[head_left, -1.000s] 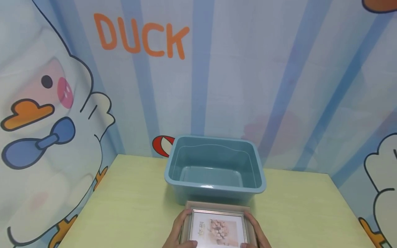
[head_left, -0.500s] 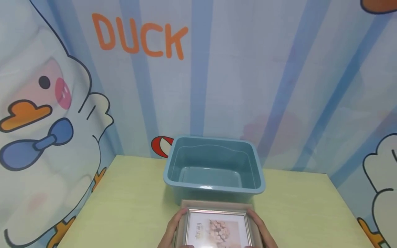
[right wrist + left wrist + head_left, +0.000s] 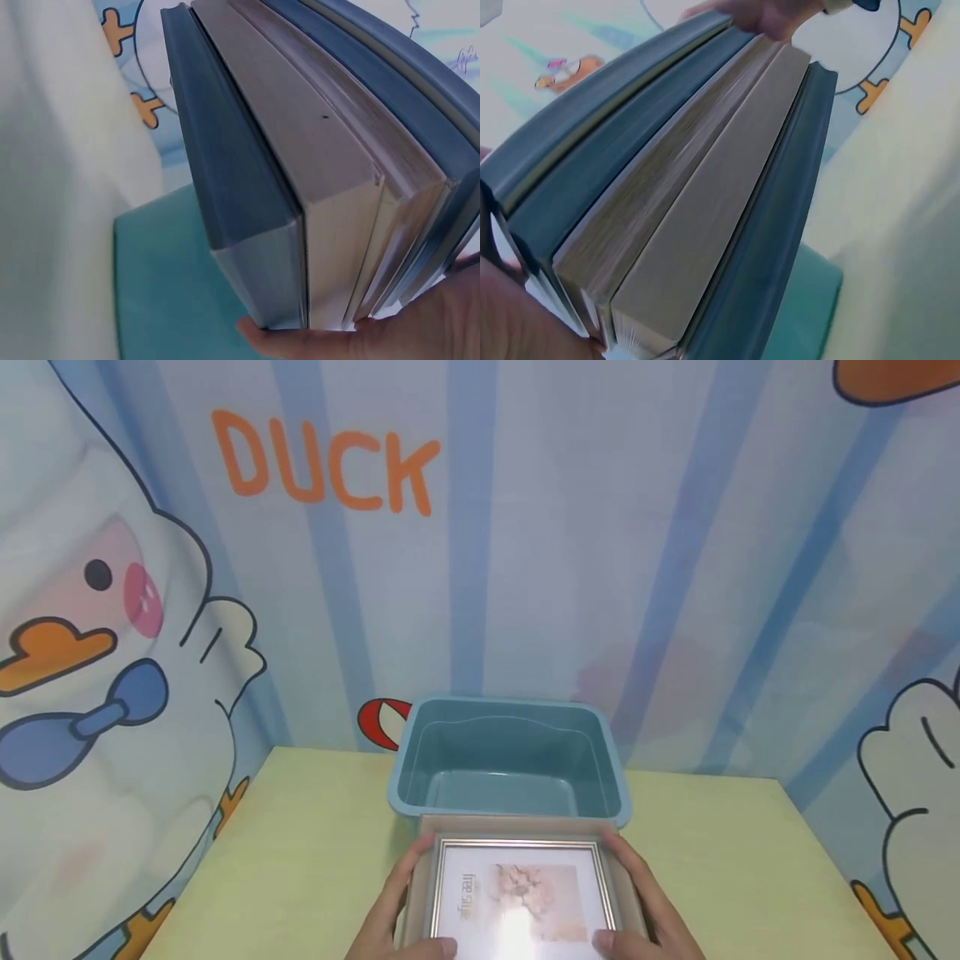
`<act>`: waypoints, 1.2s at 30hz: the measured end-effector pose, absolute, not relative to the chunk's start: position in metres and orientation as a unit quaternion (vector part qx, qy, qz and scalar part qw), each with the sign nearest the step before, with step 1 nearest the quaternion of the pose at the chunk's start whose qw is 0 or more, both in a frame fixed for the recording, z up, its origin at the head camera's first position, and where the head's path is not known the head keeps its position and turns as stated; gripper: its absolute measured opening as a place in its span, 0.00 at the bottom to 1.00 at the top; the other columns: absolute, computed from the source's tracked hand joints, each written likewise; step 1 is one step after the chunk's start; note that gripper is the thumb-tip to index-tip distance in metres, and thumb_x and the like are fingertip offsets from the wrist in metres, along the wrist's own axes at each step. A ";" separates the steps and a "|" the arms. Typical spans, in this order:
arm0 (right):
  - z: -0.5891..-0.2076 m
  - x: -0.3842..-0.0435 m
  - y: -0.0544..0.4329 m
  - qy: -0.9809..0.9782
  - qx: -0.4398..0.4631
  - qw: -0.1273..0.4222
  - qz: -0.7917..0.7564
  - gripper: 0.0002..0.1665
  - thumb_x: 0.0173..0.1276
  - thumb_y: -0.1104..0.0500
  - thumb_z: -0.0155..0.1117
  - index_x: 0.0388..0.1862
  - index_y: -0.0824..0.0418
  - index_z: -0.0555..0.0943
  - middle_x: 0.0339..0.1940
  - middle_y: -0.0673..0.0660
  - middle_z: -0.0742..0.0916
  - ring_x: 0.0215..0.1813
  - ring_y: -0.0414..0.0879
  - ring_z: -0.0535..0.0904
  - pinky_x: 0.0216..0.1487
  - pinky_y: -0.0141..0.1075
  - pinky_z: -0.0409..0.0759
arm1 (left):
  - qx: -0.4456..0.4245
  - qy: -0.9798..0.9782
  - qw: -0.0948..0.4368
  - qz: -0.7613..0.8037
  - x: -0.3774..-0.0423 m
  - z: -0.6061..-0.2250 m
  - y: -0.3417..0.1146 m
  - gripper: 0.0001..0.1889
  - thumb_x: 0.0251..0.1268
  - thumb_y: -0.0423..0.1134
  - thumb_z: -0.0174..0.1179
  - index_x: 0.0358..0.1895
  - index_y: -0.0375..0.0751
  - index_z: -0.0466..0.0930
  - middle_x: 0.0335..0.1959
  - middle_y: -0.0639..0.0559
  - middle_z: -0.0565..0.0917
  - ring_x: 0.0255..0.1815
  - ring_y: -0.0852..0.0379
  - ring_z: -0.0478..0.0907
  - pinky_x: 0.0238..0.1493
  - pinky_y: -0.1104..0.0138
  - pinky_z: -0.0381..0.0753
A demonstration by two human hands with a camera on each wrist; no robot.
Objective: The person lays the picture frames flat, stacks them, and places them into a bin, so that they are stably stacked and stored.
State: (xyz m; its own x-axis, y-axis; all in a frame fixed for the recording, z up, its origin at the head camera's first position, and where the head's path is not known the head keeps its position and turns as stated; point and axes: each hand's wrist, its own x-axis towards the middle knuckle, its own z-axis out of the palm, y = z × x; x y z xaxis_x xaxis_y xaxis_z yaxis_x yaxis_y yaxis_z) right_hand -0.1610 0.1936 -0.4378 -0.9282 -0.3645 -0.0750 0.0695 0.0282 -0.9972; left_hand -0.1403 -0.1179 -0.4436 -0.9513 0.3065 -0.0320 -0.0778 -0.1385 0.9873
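Observation:
A picture frame [image 3: 525, 893] with silver edging and a flower print marked "free style" lies face up on a stack in the head view. My left hand [image 3: 401, 906] grips the stack's left side, thumb over the top. The right side is held by my right hand [image 3: 652, 902] in the same way. Both wrist views show the stack [image 3: 697, 202] from its side: several flat, thick pieces, blue and taupe, pressed together. Fingers of the right hand [image 3: 390, 330] support it in the right wrist view. Behind the stack stands a blue-green plastic basin [image 3: 517, 739], its front wall mostly hidden.
The basin sits on a pale yellow-green table [image 3: 322, 835], close to the back cloth. Striped cloth [image 3: 540, 568] with duck drawings encloses the back and sides. Inside the basin only its bare floor shows.
Both hands have lifted the stack upward and toward the basin. It looks larger, and its far edge now overlaps the basin's front rim. The head view has shifted slightly.

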 end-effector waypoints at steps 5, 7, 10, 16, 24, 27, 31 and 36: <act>-0.407 -0.161 0.188 0.721 -0.074 0.130 -0.676 0.53 0.62 0.62 0.61 0.80 0.33 0.50 0.71 0.71 0.59 0.55 0.56 0.74 0.46 0.47 0.84 | 0.055 0.664 0.130 0.735 -0.137 -0.406 -0.117 0.49 0.58 0.36 0.62 0.79 0.68 0.44 0.71 0.31 0.53 0.58 0.43 0.73 0.56 0.45 0.82; -0.393 -0.161 0.187 0.733 -0.062 0.126 -0.666 0.52 0.62 0.60 0.62 0.79 0.30 0.51 0.73 0.68 0.59 0.56 0.56 0.74 0.46 0.46 0.84 | 0.043 0.690 0.112 0.714 -0.137 -0.392 -0.116 0.48 0.57 0.37 0.63 0.78 0.70 0.48 0.72 0.33 0.56 0.59 0.43 0.71 0.56 0.45 0.81; -0.372 -0.163 0.185 0.749 -0.051 0.127 -0.649 0.50 0.63 0.57 0.62 0.77 0.26 0.53 0.77 0.64 0.56 0.61 0.59 0.72 0.47 0.46 0.83 | 0.020 0.720 0.086 0.688 -0.137 -0.373 -0.114 0.46 0.55 0.39 0.65 0.76 0.74 0.53 0.73 0.37 0.59 0.63 0.40 0.68 0.54 0.46 0.80; -0.340 -0.174 0.179 0.737 -0.086 0.137 -0.656 0.49 0.68 0.56 0.60 0.78 0.24 0.49 0.82 0.59 0.47 0.70 0.67 0.60 0.48 0.49 0.84 | 0.015 0.708 0.082 0.701 -0.146 -0.344 -0.115 0.46 0.55 0.38 0.63 0.76 0.74 0.53 0.76 0.41 0.52 0.68 0.37 0.58 0.54 0.51 0.80; -0.317 -0.205 0.174 0.722 -0.135 0.111 -0.670 0.51 0.66 0.60 0.57 0.81 0.31 0.47 0.79 0.62 0.49 0.65 0.65 0.62 0.43 0.47 0.86 | 0.052 0.710 0.083 0.698 -0.178 -0.316 -0.121 0.47 0.57 0.37 0.62 0.77 0.71 0.50 0.77 0.46 0.50 0.70 0.40 0.53 0.63 0.51 0.69; -0.311 -0.218 0.174 0.721 -0.143 0.120 -0.667 0.52 0.67 0.60 0.56 0.81 0.30 0.44 0.79 0.62 0.49 0.65 0.64 0.62 0.45 0.47 0.85 | 0.054 0.711 0.085 0.696 -0.193 -0.308 -0.121 0.47 0.57 0.35 0.62 0.77 0.71 0.49 0.77 0.48 0.50 0.67 0.41 0.58 0.61 0.55 0.69; -0.304 -0.236 0.174 0.723 -0.153 0.125 -0.662 0.52 0.68 0.59 0.56 0.81 0.29 0.42 0.80 0.60 0.47 0.70 0.64 0.58 0.50 0.45 0.82 | 0.065 0.706 0.091 0.699 -0.216 -0.304 -0.121 0.46 0.61 0.34 0.60 0.78 0.70 0.48 0.79 0.50 0.49 0.68 0.44 0.60 0.61 0.57 0.70; -0.302 -0.258 0.175 0.717 -0.163 0.127 -0.665 0.52 0.68 0.59 0.54 0.81 0.31 0.40 0.79 0.63 0.49 0.72 0.64 0.57 0.52 0.41 0.81 | 0.075 0.699 0.101 0.704 -0.244 -0.305 -0.120 0.46 0.64 0.35 0.59 0.78 0.73 0.46 0.83 0.55 0.38 0.68 0.44 0.62 0.56 0.58 0.73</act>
